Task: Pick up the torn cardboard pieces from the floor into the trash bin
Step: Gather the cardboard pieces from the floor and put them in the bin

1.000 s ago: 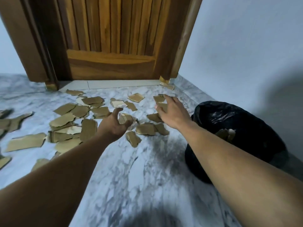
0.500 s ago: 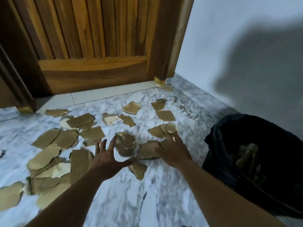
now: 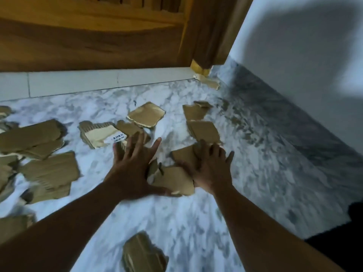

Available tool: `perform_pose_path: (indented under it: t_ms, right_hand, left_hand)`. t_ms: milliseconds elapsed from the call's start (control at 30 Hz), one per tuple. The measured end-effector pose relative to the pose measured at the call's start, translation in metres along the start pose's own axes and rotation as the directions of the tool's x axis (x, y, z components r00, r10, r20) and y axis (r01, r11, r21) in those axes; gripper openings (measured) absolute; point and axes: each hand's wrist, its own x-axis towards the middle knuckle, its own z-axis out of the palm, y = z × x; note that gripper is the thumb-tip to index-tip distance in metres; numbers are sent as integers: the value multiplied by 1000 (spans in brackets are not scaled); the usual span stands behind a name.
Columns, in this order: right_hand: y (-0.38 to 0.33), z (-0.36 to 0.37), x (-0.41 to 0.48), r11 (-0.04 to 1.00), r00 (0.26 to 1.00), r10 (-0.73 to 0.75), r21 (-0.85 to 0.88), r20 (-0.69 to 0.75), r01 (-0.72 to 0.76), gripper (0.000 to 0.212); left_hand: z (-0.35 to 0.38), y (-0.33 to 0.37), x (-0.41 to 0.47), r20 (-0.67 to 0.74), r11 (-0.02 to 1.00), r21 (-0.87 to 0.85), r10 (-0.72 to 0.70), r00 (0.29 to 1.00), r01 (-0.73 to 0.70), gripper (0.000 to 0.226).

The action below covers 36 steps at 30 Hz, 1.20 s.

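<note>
L hand + R hand both flat, fingers spread, pressing on cardboard pieces btwn them; nothing gripped yet; trash bin barely in view, lower-right edge; plenty left on floor: pile at left, scraps nr door; prob far from done

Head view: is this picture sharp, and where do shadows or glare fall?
In the head view, motion blur smears the marble floor, most at right and bottom; the left hand and right hand have soft edges; a large soft shadow lies on the white wall; the light is dim, with no glare; the white label on one cardboard piece is too blurred to read.
</note>
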Motion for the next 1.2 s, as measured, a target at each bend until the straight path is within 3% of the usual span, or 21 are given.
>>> perform_pose_path:
  t_ms: [100,167,233,333,467,600,700,833,933,1033,1200]
  right_hand:
    - [-4,-3,35,995,994,-100,-28,-54,99,102]
    - [-7,0,57,997,997,-77,27,-27,78,104]
    - [-10,2,81,994,999,-53,98,-1,53,108]
    - [-12,1,111,996,994,-68,71,83,62,113]
    - [-13,8,142,999,985,-39,40,167,33,114]
    - [-15,6,167,997,998,-43,-68,45,46,105]
    - [-14,10,199,999,998,-40,-24,-39,39,90]
    - [-8,18,242,997,999,8,79,-53,-4,80]
    - [-2,18,266,999,994,32,17,-107,-30,86]
    - [4,18,295,996,993,85,-5,-80,-86,78]
    - [17,17,336,996,995,79,24,67,-81,101]
  left_hand:
    - [-9,-15,42,-78,999,51,15,997,-11,143]
    - [-13,-25,72,-106,996,83,26,994,-17,138]
    - [-16,-34,98,-77,997,76,-12,997,18,133]
    - [-14,-44,122,55,992,106,-69,996,63,125]
    - [-10,-43,140,59,988,149,-55,997,46,125]
    - [-12,-39,161,31,997,69,-42,999,40,125]
    - [-11,-39,182,14,995,98,-31,999,29,131]
    - [-11,-41,208,-5,992,126,-3,1000,3,119]
    - [-12,-39,227,-16,994,106,-1,1000,3,115]
    - [-15,-38,247,-13,999,32,-17,1000,17,112]
    - [-12,-43,273,-7,999,37,-2,1000,2,109]
